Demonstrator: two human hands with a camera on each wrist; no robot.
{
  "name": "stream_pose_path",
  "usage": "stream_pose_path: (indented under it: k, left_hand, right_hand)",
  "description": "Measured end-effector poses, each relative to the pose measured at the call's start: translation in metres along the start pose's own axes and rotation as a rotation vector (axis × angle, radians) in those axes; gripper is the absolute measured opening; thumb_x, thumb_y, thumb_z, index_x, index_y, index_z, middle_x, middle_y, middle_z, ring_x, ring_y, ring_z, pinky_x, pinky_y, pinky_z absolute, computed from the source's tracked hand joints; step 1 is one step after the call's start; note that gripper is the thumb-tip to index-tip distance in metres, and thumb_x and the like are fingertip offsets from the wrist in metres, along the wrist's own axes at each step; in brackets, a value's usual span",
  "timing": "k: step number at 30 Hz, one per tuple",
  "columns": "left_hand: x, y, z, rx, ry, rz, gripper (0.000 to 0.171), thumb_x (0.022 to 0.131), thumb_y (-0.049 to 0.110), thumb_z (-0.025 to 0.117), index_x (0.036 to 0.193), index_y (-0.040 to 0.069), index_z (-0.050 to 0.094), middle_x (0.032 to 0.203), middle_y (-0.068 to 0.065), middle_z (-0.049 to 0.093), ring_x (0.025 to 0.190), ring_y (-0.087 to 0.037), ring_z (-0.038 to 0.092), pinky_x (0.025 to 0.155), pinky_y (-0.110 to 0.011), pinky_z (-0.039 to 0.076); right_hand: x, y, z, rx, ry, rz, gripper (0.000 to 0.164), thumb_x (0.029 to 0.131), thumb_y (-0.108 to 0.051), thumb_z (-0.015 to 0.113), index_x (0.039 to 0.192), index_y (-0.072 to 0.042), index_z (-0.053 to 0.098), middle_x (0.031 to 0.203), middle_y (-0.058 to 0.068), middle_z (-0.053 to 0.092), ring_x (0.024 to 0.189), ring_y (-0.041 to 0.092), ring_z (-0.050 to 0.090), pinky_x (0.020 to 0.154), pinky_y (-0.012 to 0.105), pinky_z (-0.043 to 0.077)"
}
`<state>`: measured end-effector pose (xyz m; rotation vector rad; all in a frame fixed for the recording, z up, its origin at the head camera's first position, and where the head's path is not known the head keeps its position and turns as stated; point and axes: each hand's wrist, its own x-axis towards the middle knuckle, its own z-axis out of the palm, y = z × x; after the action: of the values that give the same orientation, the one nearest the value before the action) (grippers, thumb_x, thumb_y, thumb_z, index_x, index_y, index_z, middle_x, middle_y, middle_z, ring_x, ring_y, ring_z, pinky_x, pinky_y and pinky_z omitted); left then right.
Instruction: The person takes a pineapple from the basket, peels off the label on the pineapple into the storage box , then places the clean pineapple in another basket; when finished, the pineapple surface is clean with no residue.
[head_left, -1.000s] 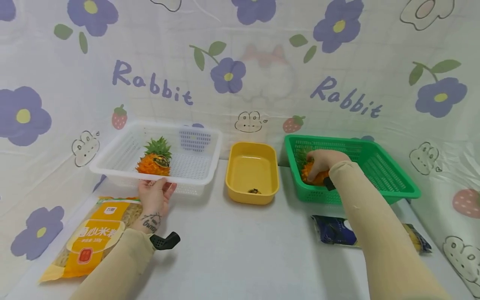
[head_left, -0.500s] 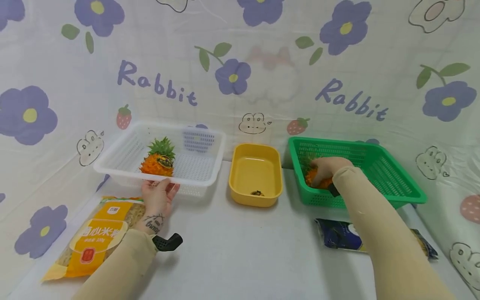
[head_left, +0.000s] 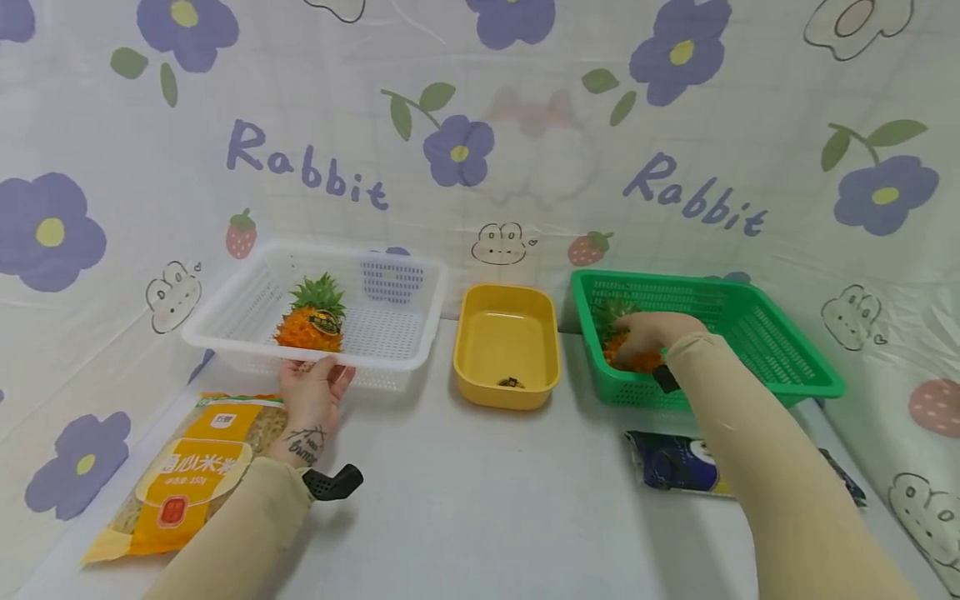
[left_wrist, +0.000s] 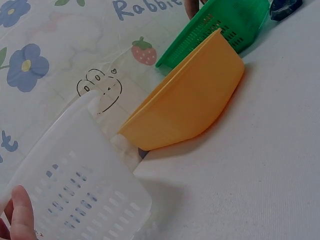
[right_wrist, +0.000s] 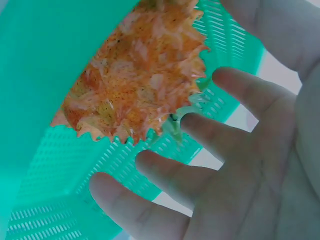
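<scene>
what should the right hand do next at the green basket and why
Probably ease the right hand up out of the green basket: its fingers are spread, not closed round the pineapple, which lies inside, so the hand seems free to withdraw.

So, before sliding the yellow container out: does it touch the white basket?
Apart. The head view shows a strip of tabletop between the yellow container and the white basket.

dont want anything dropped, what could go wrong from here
The right hand has fingers spread beside the spiky orange fruit in the slotted green plastic basket, so a grip could slip. The left hand holds the front rim of the translucent white plastic basket; a pull might tip it.
</scene>
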<state>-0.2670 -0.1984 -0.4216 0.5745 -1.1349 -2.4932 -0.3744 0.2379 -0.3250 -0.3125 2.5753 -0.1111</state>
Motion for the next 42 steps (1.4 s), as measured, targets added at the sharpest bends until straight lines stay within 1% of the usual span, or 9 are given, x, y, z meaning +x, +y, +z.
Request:
stream_pose_path:
  k: [5, 11, 14, 21, 26, 29, 32, 37, 42]
  left_hand:
    - [-0.003, 0.002, 0.002, 0.003, -0.002, -0.013, 0.057, 0.089, -0.003, 0.053, 0.137, 0.016, 0.030, 0.119, -0.008, 0.043, 0.076, -0.017, 0.057, 0.077, -0.033, 0.055]
    - [-0.004, 0.003, 0.002, 0.014, 0.018, -0.014, 0.055, 0.089, -0.003, 0.052, 0.137, 0.015, 0.032, 0.122, -0.008, 0.043, 0.077, -0.016, 0.058, 0.073, -0.031, 0.056]
    - [-0.003, 0.004, 0.001, 0.010, 0.024, -0.020, 0.056, 0.089, -0.003, 0.052, 0.138, 0.016, 0.033, 0.125, -0.009, 0.042, 0.077, -0.017, 0.058, 0.072, -0.031, 0.056]
    - [-0.003, 0.004, 0.001, 0.017, 0.034, -0.026, 0.055, 0.089, -0.003, 0.052, 0.137, 0.017, 0.034, 0.125, -0.009, 0.042, 0.080, -0.018, 0.057, 0.076, -0.033, 0.055]
    - [-0.004, 0.005, 0.002, 0.010, 0.031, -0.027, 0.055, 0.089, -0.003, 0.052, 0.137, 0.017, 0.033, 0.123, -0.009, 0.042, 0.079, -0.018, 0.056, 0.079, -0.034, 0.054]
    - [-0.005, 0.004, 0.002, 0.010, 0.027, -0.030, 0.055, 0.089, -0.002, 0.053, 0.137, 0.017, 0.033, 0.122, -0.009, 0.043, 0.079, -0.017, 0.056, 0.079, -0.034, 0.054]
    - [-0.005, 0.003, 0.003, 0.016, 0.022, -0.039, 0.056, 0.089, -0.002, 0.053, 0.138, 0.018, 0.033, 0.124, -0.009, 0.042, 0.080, -0.018, 0.056, 0.078, -0.034, 0.054]
    - [-0.006, 0.002, 0.004, 0.016, 0.019, -0.046, 0.056, 0.090, -0.001, 0.053, 0.138, 0.019, 0.033, 0.126, -0.008, 0.042, 0.084, -0.018, 0.056, 0.077, -0.033, 0.054]
    - [-0.008, 0.002, 0.004, 0.017, 0.021, -0.039, 0.056, 0.089, -0.002, 0.053, 0.138, 0.018, 0.034, 0.124, -0.009, 0.042, 0.083, -0.018, 0.055, 0.077, -0.032, 0.054]
  right_hand:
    - [-0.010, 0.002, -0.002, 0.047, 0.066, -0.052, 0.074, 0.087, -0.037, 0.058, 0.145, -0.006, 0.024, 0.149, 0.025, 0.018, 0.133, 0.049, 0.020, 0.097, 0.063, 0.032]
    - [-0.031, -0.006, -0.005, 0.165, 0.243, -0.122, 0.073, 0.090, -0.035, 0.056, 0.145, -0.003, 0.021, 0.147, 0.025, 0.024, 0.130, 0.046, 0.028, 0.098, 0.061, 0.034]
    - [-0.045, -0.012, -0.002, 0.296, 0.347, -0.109, 0.074, 0.091, -0.040, 0.055, 0.146, -0.006, 0.020, 0.145, 0.024, 0.028, 0.126, 0.044, 0.034, 0.094, 0.058, 0.038]
    - [-0.075, -0.022, 0.024, 0.772, 0.620, -0.129, 0.073, 0.089, -0.044, 0.055, 0.144, -0.009, 0.022, 0.138, 0.019, 0.037, 0.110, 0.033, 0.051, 0.079, 0.039, 0.053]
    - [-0.078, -0.030, 0.054, 1.143, 0.825, -0.177, 0.041, 0.091, -0.027, 0.057, 0.126, -0.012, 0.041, 0.111, 0.004, 0.050, 0.090, 0.013, 0.057, 0.067, 0.026, 0.055]
    - [-0.075, -0.036, 0.071, 1.406, 0.937, -0.198, 0.023, 0.090, -0.016, 0.058, 0.110, -0.015, 0.047, 0.096, -0.001, 0.049, 0.079, 0.011, 0.056, 0.062, 0.024, 0.054]
    - [-0.071, -0.040, 0.086, 1.588, 1.029, -0.196, 0.017, 0.091, -0.011, 0.057, 0.104, -0.015, 0.048, 0.091, 0.000, 0.047, 0.073, 0.013, 0.055, 0.057, 0.022, 0.051]
    - [-0.064, -0.042, 0.102, 1.791, 1.116, -0.085, 0.015, 0.093, -0.013, 0.053, 0.100, -0.013, 0.039, 0.094, 0.002, 0.041, 0.070, 0.014, 0.050, 0.056, 0.022, 0.046]
    - [-0.059, -0.039, 0.108, 2.076, 1.097, 0.058, 0.025, 0.094, -0.014, 0.051, 0.094, -0.017, 0.026, 0.102, -0.001, 0.032, 0.066, 0.013, 0.038, 0.055, 0.023, 0.036]
